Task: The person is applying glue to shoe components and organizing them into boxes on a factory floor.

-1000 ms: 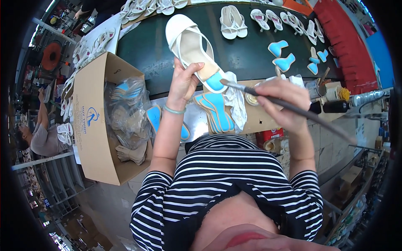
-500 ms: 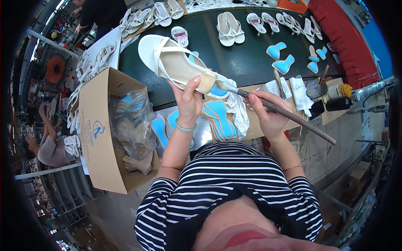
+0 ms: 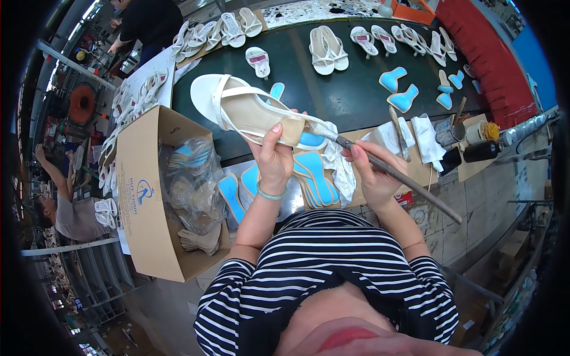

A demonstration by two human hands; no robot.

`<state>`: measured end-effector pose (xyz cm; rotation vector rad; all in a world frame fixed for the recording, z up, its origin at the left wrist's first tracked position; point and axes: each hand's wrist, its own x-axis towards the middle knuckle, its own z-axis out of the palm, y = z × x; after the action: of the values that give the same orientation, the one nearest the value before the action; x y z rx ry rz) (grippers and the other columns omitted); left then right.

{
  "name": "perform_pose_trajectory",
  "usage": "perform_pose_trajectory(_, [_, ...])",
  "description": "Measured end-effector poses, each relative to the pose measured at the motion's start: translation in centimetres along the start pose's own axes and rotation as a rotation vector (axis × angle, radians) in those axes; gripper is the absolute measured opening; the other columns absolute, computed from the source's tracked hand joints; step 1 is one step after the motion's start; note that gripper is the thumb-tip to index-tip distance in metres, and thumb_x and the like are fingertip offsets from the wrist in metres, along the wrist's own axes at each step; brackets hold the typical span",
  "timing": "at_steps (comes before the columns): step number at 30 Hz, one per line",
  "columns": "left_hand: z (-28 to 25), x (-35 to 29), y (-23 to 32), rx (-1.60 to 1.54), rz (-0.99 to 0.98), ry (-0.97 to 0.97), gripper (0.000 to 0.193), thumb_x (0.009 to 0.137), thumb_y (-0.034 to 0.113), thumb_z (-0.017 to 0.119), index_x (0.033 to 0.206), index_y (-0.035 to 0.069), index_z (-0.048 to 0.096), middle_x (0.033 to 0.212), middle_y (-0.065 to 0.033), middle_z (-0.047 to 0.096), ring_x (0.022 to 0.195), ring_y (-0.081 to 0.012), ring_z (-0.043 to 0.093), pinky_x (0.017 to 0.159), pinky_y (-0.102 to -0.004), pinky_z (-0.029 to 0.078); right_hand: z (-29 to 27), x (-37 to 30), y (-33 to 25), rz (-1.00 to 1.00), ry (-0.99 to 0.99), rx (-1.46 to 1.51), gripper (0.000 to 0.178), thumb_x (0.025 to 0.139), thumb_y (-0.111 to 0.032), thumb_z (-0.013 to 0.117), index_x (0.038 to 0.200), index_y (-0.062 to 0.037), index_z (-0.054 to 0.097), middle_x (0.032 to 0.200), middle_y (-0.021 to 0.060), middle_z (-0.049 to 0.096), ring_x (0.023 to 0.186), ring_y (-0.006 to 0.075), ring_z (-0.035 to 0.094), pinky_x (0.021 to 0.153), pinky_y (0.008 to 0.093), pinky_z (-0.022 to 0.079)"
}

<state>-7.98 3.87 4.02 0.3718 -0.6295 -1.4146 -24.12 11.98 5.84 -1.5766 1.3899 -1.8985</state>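
A white sandal (image 3: 205,101) with crossed straps is held in my left hand (image 3: 276,157), whose fingers are wrapped around its heel half. My left thumb presses the lifted heel end of the beige insole (image 3: 252,113), folded back off the sandal. In my right hand (image 3: 380,172) is a brush (image 3: 409,193) with a long dark handle. Its bristles touch the heel area beside the folded insole, next to a blue patch (image 3: 313,140). Blue insole pieces (image 3: 317,169) with tan edges lie stacked below the sandal, beside a crumpled white cloth (image 3: 341,172).
An open cardboard box (image 3: 142,202) at the left holds plastic-wrapped pieces. White sandals (image 3: 328,50) line the green table (image 3: 279,35). A glue-stained can (image 3: 448,132), a dark bottle (image 3: 481,150) and a second brush (image 3: 399,133) sit at the right. Another person (image 3: 80,216) is at far left.
The brush handle has tilted more steeply, its free end swinging down and left. The sandal sits slightly lower in the view, and the whole scene has shifted a little.
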Motion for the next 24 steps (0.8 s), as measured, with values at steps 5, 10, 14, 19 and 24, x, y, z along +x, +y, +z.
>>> perform_pose_trajectory(5, [0.1, 0.1, -0.1, 0.017, 0.035, 0.014, 0.063, 0.083, 0.002, 0.054, 0.138, 0.008, 0.026, 0.118, -0.0193, 0.051, 0.104, -0.033, 0.058, 0.095, -0.0619, 0.045, 0.2, 0.7, -1.1, -0.17, -0.084, -0.132, 0.014, 0.08, 0.003, 0.069, 0.092, 0.0069, 0.064, 0.073, 0.0144, 0.068, 0.067, 0.0196, 0.069, 0.057, 0.0239, 0.054])
perform_pose_trajectory(10, [0.3, 0.0, 0.1, 0.047, 0.071, 0.027, 0.063, 0.083, -0.001, 0.054, 0.139, 0.008, 0.026, 0.118, -0.0194, 0.051, 0.104, -0.0335, 0.058, 0.094, -0.0617, 0.046, 0.3, 0.7, -2.0, -0.177, -0.068, -0.182, 0.016, 0.075, -0.002, 0.075, 0.087, 0.0043, 0.067, 0.07, 0.012, 0.067, 0.061, 0.021, 0.067, 0.056, 0.0268, 0.052])
perform_pose_trajectory(14, [0.3, 0.0, 0.2, 0.069, 0.084, 0.033, 0.065, 0.083, -0.002, 0.054, 0.14, 0.009, 0.024, 0.122, -0.018, 0.049, 0.105, -0.0351, 0.058, 0.093, -0.06, 0.048, -0.2, 0.5, -1.8, -0.147, -0.054, -0.205, 0.015, 0.076, -0.001, 0.075, 0.087, 0.0043, 0.067, 0.071, 0.0122, 0.068, 0.061, 0.019, 0.067, 0.055, 0.026, 0.052])
perform_pose_trajectory(19, [-0.8, 0.5, 0.3, 0.097, 0.051, 0.079, 0.067, 0.083, -0.002, 0.054, 0.141, 0.011, 0.023, 0.131, -0.0143, 0.043, 0.111, -0.0329, 0.055, 0.096, -0.054, 0.048, -2.8, 0.7, -2.8, 0.16, -0.038, -0.077, 0.013, 0.079, 0.001, 0.071, 0.089, 0.0061, 0.067, 0.073, 0.012, 0.068, 0.063, 0.0154, 0.067, 0.056, 0.0238, 0.052])
perform_pose_trajectory(24, [-1.7, 0.8, -0.9, 0.011, -0.055, 0.125, 0.065, 0.084, -0.002, 0.057, 0.139, 0.014, 0.027, 0.134, -0.0103, 0.042, 0.121, -0.025, 0.048, 0.1, -0.0443, 0.046, -3.1, 1.8, -3.9, 0.159, -0.147, 0.229, 0.007, 0.084, 0.002, 0.064, 0.09, 0.0068, 0.066, 0.08, 0.0142, 0.067, 0.07, 0.0174, 0.066, 0.063, 0.0241, 0.053])
